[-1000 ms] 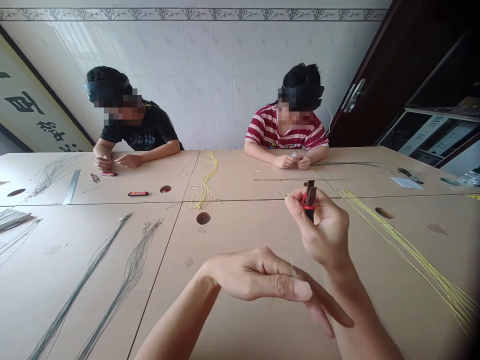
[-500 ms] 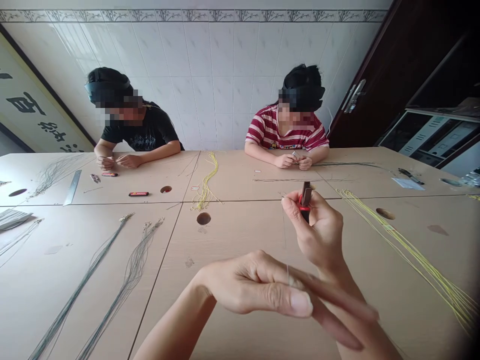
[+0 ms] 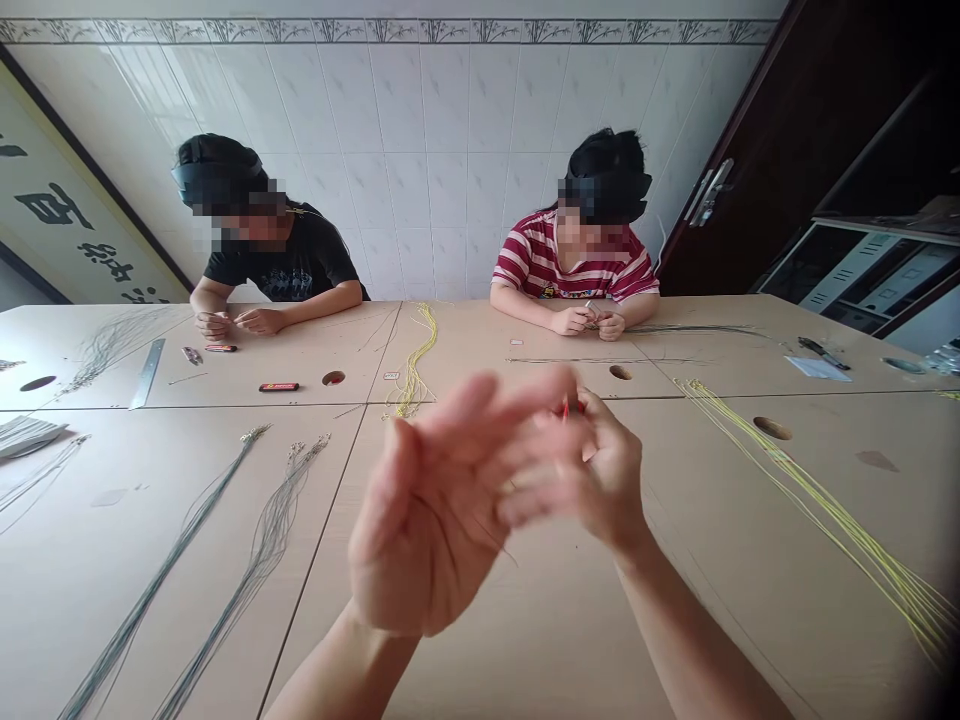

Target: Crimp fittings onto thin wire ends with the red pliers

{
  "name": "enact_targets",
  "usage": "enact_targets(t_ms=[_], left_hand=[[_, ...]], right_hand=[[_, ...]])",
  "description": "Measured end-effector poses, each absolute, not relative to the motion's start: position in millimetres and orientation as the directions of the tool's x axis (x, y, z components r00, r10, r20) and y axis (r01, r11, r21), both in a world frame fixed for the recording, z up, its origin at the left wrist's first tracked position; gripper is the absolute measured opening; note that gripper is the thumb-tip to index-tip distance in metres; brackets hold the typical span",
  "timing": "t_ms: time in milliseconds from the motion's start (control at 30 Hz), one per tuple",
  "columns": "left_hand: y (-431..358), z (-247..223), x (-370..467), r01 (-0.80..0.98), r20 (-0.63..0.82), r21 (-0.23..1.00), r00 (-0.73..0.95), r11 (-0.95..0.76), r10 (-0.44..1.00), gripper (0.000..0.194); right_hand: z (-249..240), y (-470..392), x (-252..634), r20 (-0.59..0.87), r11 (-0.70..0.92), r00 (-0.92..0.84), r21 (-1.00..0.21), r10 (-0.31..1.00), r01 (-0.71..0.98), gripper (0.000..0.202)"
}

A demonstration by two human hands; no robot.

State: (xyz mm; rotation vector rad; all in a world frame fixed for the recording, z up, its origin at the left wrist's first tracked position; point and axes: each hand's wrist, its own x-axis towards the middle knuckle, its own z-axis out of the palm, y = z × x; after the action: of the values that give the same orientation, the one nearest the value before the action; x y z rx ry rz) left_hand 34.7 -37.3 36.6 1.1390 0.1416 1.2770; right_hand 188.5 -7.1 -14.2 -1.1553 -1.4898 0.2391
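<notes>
My left hand (image 3: 439,535) is raised in front of me, palm towards me, its fingers outstretched and blurred by motion. Part of a thin thread (image 3: 513,557) shows by its palm. Just behind those fingers, my right hand (image 3: 619,470) is closed around a small red-and-black tool (image 3: 568,408). Most of that tool is hidden, so its kind is unclear. Bundles of grey-green cord (image 3: 191,535) lie to the left of my hands. A bundle of yellow cord (image 3: 821,490) stretches across the table on the right.
Across the table (image 3: 187,640) sit two people, one in a black shirt (image 3: 289,262), one in a striped shirt (image 3: 574,262). Another yellow cord bundle (image 3: 420,350), a metal ruler (image 3: 148,372) and a red-and-black object (image 3: 279,387) lie there. The tabletop has round holes (image 3: 772,428).
My left hand has turned from back-up to palm towards me and risen to the left. My right hand has shifted slightly left, and its tool is now mostly covered.
</notes>
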Motion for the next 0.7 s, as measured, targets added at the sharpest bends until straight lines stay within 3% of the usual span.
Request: enact_targets(t_ms=[133,300,400,500,600,700], left_hand=[[-29.8,41.5,37.1,-0.626,0.490,0.661,-0.057,-0.414,0.870,0.045],[-12.2,26.1,42.4,-0.577,0.477,0.600,-0.297,-0.554,0.827,0.044],[-0.5,17.7,44.3,-0.533,0.427,0.638,-0.354,-0.555,0.832,0.041],[8.7,11.7,44.9,-0.457,0.397,0.755,-0.254,-0.471,0.882,0.038],[11.5,7.9,45.1,-0.274,0.369,0.897,0.033,-0.347,0.929,0.039],[8.0,7.4,45.3,-0.034,0.320,0.946,0.259,-0.323,0.911,0.042]], right_hand=[[-19.0,-8.7,180.3,0.683,0.558,0.122,-0.675,0.720,0.483,0.011],[-23.1,-10.1,174.1,0.749,0.650,-0.013,-0.567,0.663,0.506,0.015],[-21.5,-11.2,171.9,0.789,0.718,-0.090,-0.498,0.608,0.487,0.020],[-18.4,-12.5,171.5,0.804,0.753,-0.143,-0.456,0.577,0.473,0.021],[-15.9,-12.9,174.0,0.814,0.758,-0.144,-0.439,0.563,0.483,0.020],[-15.2,-11.8,178.3,0.821,0.744,-0.123,-0.427,0.557,0.514,0.018]])
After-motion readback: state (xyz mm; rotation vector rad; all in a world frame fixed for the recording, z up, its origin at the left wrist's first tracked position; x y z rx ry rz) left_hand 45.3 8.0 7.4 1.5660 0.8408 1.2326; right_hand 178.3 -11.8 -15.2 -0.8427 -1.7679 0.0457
